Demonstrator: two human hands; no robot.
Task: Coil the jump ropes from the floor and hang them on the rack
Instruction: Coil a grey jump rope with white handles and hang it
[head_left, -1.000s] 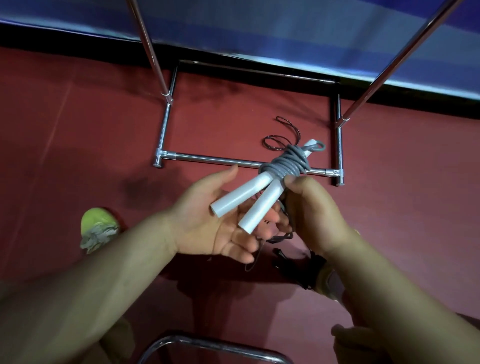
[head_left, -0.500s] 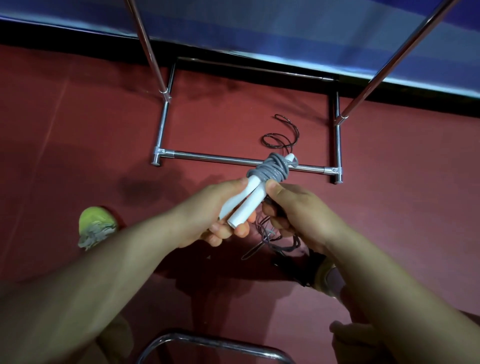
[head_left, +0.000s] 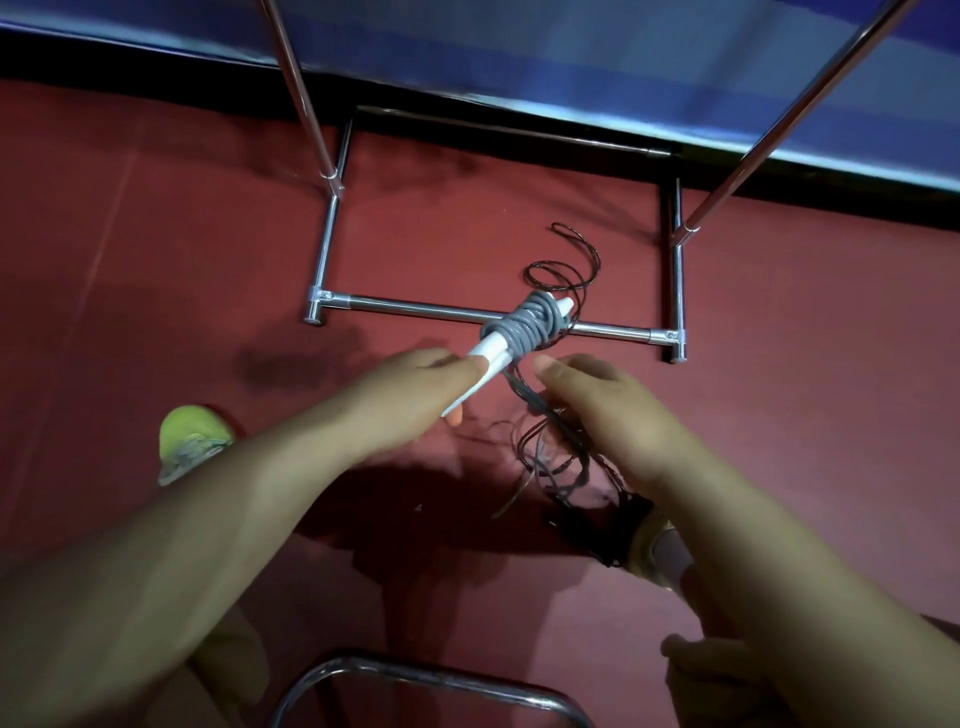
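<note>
Head view, item one: grey jump rope wound tightly round its two white plastic handles (head_left: 524, 330), forming a compact bundle held in the air in front of the chrome base bar of the metal rack (head_left: 415, 310). The left hand (head_left: 410, 395) grips the free lower ends of the handles, fingers curled round them. Judged light and rigid at the handles, soft and springy at the cord; the smooth plastic looks slippery, so the best hold is across both handles together, just below the wraps, which also keeps the coil from loosening.

Item two: thin dark wire-like jump rope (head_left: 556, 447), a loose tangle of loops. The right hand (head_left: 602, 410) has its fingers curled down round the upper strands, thumb forward. Further loops of the same kind of thin dark cord (head_left: 569, 260) lie on the red floor (head_left: 779, 364) beyond the base bar; whether they join the held strands cannot be told. Judged very light, limp yet wiry, prone to snagging and springing open; best gathered by several strands at once, then by its handles, whose position is unclear in the dark mass near the right wrist.

Item three: rack uprights rise out of frame, left and right. The hanging bar is not visible.

Item four: yellow-green shoe (head_left: 189, 439) on the floor, left. Curved chrome tube (head_left: 415, 675) at bottom edge.
</note>
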